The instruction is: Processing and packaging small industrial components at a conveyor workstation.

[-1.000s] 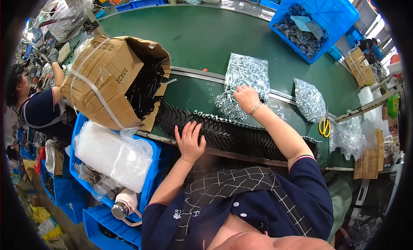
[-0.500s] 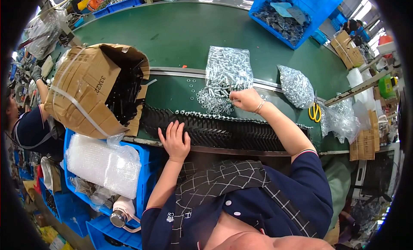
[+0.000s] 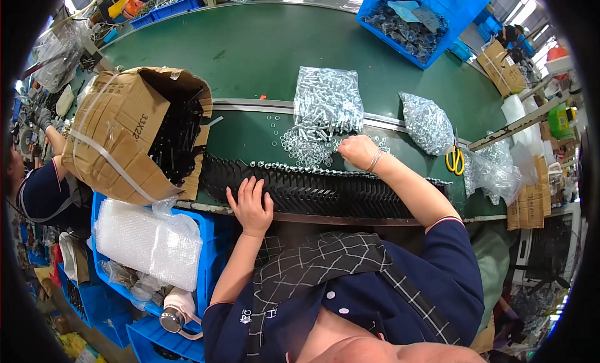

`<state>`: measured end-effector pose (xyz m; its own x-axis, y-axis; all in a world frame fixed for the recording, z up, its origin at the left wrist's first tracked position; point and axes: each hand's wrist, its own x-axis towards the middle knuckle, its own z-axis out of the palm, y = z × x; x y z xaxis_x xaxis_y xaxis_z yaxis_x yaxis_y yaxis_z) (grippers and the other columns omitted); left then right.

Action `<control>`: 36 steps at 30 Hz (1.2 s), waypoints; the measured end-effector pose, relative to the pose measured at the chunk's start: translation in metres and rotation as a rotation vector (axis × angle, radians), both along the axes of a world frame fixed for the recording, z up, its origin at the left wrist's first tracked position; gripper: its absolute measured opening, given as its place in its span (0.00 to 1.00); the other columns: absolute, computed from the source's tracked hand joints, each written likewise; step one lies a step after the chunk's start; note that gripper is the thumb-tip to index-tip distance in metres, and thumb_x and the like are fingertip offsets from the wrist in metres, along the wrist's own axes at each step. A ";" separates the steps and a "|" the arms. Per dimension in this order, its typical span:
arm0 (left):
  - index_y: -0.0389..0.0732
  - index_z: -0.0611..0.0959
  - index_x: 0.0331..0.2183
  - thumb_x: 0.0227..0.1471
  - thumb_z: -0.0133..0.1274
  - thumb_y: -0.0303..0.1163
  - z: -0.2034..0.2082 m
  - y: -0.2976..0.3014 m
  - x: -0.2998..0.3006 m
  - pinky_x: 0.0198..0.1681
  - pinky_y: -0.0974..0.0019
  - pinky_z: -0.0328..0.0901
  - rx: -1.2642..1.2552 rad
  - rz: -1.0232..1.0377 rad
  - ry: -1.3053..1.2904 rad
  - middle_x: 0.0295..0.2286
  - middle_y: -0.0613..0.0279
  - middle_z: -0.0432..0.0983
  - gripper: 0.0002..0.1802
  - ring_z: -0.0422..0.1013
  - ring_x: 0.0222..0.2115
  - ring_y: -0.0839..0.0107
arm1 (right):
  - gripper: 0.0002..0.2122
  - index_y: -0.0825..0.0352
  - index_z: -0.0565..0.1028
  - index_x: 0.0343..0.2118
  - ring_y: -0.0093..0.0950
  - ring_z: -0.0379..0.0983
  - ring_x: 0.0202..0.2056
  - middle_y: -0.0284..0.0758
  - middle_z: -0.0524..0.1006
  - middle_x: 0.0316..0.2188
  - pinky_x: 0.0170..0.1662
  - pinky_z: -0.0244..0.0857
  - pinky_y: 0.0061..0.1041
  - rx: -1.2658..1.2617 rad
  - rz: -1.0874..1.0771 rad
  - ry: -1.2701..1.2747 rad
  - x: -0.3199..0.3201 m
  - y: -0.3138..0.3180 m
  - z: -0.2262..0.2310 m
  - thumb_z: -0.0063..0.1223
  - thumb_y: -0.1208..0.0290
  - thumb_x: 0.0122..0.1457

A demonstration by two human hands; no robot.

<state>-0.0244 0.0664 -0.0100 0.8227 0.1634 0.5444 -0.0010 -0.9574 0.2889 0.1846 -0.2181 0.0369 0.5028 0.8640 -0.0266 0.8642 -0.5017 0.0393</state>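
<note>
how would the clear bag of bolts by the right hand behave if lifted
The bag would probably sag, its clear plastic looking thin. It is likely heavy for its size, packed with shiny bolts.

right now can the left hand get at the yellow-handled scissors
Probably not easily: the left hand rests on the row of black parts, and the right forearm lies across the way to the yellow-handled scissors.

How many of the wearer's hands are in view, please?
2: the left hand lies over the black parts; the right hand, curled, is beside the loose rings. Neither hand is hidden.
</note>
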 end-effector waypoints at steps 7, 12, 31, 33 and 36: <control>0.43 0.80 0.43 0.49 0.51 0.37 0.002 0.001 -0.001 0.63 0.41 0.42 -0.004 0.021 0.000 0.46 0.60 0.74 0.18 0.66 0.53 0.63 | 0.05 0.63 0.75 0.22 0.37 0.77 0.28 0.36 0.76 0.22 0.31 0.71 0.37 -0.042 -0.036 -0.019 0.001 0.011 0.001 0.55 0.68 0.47; 0.43 0.80 0.43 0.48 0.52 0.36 0.002 0.001 0.000 0.63 0.40 0.43 -0.015 0.017 -0.017 0.46 0.59 0.74 0.18 0.66 0.53 0.63 | 0.05 0.62 0.76 0.23 0.38 0.77 0.29 0.37 0.77 0.22 0.31 0.71 0.37 0.220 -0.096 0.051 0.000 0.070 0.036 0.53 0.67 0.46; 0.43 0.77 0.46 0.46 0.54 0.37 -0.004 0.005 -0.006 0.62 0.38 0.44 -0.059 0.027 -0.015 0.48 0.58 0.71 0.23 0.64 0.54 0.62 | 0.03 0.62 0.76 0.22 0.35 0.77 0.34 0.36 0.77 0.27 0.36 0.72 0.32 0.365 0.345 0.005 -0.045 0.250 0.003 0.52 0.71 0.47; 0.43 0.77 0.47 0.46 0.54 0.38 -0.007 0.008 -0.008 0.62 0.39 0.45 -0.054 0.043 -0.012 0.49 0.57 0.70 0.24 0.64 0.54 0.61 | 0.03 0.63 0.76 0.23 0.35 0.77 0.36 0.37 0.78 0.29 0.37 0.72 0.32 0.288 0.320 -0.007 -0.047 0.255 0.006 0.51 0.72 0.48; 0.44 0.77 0.48 0.46 0.54 0.40 -0.009 0.000 -0.003 0.63 0.39 0.44 -0.106 -0.013 0.036 0.49 0.56 0.70 0.25 0.63 0.55 0.60 | 0.05 0.62 0.76 0.26 0.34 0.77 0.34 0.36 0.78 0.28 0.37 0.72 0.32 0.201 0.204 -0.030 -0.045 0.246 0.000 0.56 0.68 0.51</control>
<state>-0.0275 0.0659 -0.0190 0.8436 0.2077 0.4951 -0.0010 -0.9215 0.3883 0.1396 0.0279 0.0369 0.3162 0.9338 0.1676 0.9479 -0.3182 -0.0157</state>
